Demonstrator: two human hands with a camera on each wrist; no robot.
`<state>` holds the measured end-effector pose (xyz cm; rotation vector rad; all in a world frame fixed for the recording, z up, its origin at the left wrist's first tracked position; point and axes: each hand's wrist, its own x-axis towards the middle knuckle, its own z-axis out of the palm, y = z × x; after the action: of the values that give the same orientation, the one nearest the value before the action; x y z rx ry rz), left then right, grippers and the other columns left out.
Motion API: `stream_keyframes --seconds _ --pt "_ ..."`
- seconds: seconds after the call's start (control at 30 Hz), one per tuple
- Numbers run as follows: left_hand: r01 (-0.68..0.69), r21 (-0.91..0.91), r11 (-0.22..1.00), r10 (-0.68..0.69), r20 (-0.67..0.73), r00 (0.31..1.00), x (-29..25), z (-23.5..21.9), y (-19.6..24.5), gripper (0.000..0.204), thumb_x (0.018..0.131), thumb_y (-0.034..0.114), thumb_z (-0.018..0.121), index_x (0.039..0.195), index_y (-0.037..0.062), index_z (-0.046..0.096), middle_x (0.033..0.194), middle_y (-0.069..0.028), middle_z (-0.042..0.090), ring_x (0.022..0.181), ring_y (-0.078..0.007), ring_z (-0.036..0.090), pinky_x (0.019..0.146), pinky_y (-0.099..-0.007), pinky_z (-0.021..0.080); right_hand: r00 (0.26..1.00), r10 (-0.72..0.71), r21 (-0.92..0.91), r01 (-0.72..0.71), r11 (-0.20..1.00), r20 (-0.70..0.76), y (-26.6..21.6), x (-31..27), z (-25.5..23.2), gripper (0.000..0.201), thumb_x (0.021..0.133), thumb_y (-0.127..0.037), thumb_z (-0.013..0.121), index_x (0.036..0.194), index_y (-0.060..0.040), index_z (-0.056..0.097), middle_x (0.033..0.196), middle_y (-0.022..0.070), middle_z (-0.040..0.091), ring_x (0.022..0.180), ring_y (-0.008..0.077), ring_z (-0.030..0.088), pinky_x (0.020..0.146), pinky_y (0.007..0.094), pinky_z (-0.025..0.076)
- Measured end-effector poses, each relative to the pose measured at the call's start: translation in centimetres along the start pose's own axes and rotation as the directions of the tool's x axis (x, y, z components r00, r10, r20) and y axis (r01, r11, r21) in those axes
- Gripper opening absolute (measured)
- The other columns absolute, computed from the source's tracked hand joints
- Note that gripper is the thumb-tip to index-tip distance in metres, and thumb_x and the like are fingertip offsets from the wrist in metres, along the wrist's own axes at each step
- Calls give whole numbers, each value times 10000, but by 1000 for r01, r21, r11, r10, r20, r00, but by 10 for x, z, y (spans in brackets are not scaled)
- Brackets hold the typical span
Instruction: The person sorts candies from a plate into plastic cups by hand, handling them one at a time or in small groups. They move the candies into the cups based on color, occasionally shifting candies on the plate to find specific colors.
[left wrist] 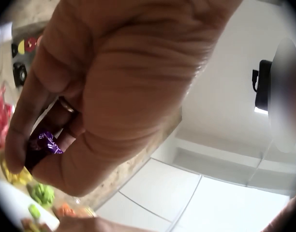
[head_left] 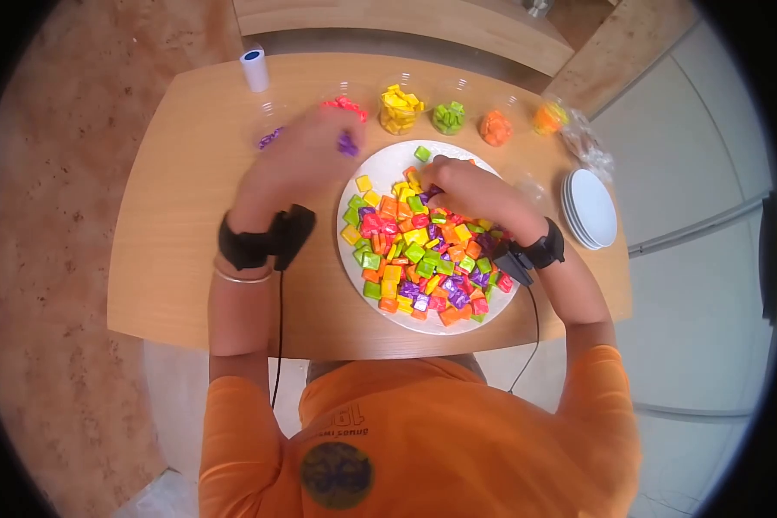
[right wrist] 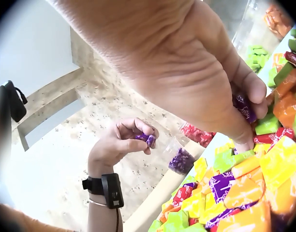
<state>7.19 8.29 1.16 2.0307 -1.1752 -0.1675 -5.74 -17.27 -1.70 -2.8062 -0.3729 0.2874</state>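
Observation:
My left hand (head_left: 306, 147) pinches purple-wrapped candy (head_left: 347, 145) between thumb and fingers, above the table beside the cups of purple candy (right wrist: 181, 161) and red candy (head_left: 345, 105). In the left wrist view the purple wrapper (left wrist: 50, 142) shows between the fingertips. My right hand (head_left: 475, 192) reaches into the upper part of a white plate (head_left: 349, 263) heaped with red, orange, yellow, green and purple candies. Its thumb and fingers pinch a purple candy (right wrist: 244, 107) at the pile, as the right wrist view shows.
Clear cups of yellow (head_left: 401, 110), green (head_left: 448, 117) and orange candy (head_left: 495, 128) stand along the back, with another cup (head_left: 549, 117) and a plastic bag (head_left: 587, 147) to their right. Stacked white dishes (head_left: 590, 209) sit at the right; a white cylinder (head_left: 255, 71) stands at the back left.

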Motion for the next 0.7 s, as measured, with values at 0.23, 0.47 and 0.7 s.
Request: stream_keyframes --seconds 0.23,0.47,0.7 --pt "227 60 972 -208 -233 950 -4 -45 -39 273 788 100 797 1022 -12 710 843 -68 692 775 -136 644 718 -297 530 1000 -3 59 2 998 14 8 4 -2 139 882 -120 714 961 -11 681 1019 195 646 1028 381 630 876 460 503" --pt "192 121 974 -162 -220 962 -1 -32 1 277 828 161 786 1024 -16 703 849 -99 690 778 -176 647 721 -321 521 1000 -7 60 8 998 -26 8 5 1 111 871 -70 675 963 -13 702 1050 200 648 1022 380 630 885 458 503" --pt "-338 -44 940 336 278 900 2 88 35 302 798 190 780 1028 10 704 897 -199 699 834 -354 693 772 -429 542 998 2 111 4 994 -56 16 -1 -5 162 865 -78 696 1017 -25 717 974 183 678 958 365 657 843 443 515"
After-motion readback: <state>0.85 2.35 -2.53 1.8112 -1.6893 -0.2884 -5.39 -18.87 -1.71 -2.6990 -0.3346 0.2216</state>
